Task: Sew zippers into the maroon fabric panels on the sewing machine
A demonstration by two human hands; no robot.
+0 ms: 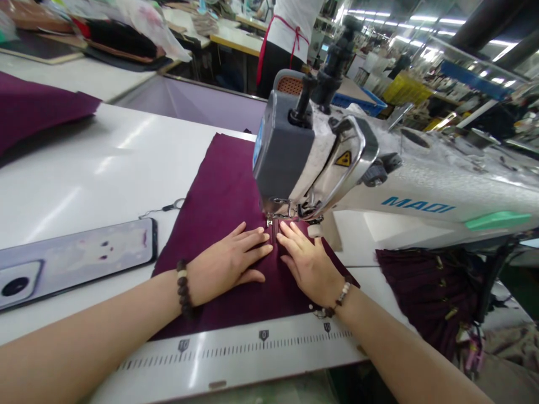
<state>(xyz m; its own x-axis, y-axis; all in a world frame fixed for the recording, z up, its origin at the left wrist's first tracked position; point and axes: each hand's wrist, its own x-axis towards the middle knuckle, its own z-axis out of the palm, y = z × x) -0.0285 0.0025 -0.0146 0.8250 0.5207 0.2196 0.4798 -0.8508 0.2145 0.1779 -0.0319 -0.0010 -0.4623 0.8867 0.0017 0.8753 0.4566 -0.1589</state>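
A maroon fabric panel [227, 179] lies flat under the head of a sewing machine [290, 151]. My left hand [231, 255] rests flat on the cloth, fingers stretched toward the presser foot [270, 221]. Pressing on the panel from the other side, my right hand [309, 261] has its fingers extended and its thumb apart. Between my fingertips a narrow maroon strip, which looks like a zipper [275, 231], runs toward the foot. The needle tip cannot be made out. Neither hand grips anything; both touch the cloth.
A phone [84, 258] with a strap lies left on the white table [126, 163]. Farther left is another maroon piece [37, 109]. Maroon zippers [429, 297] with metal pulls hang at right. A ruler scale [227, 353] marks the front edge. A person [290, 39] stands behind.
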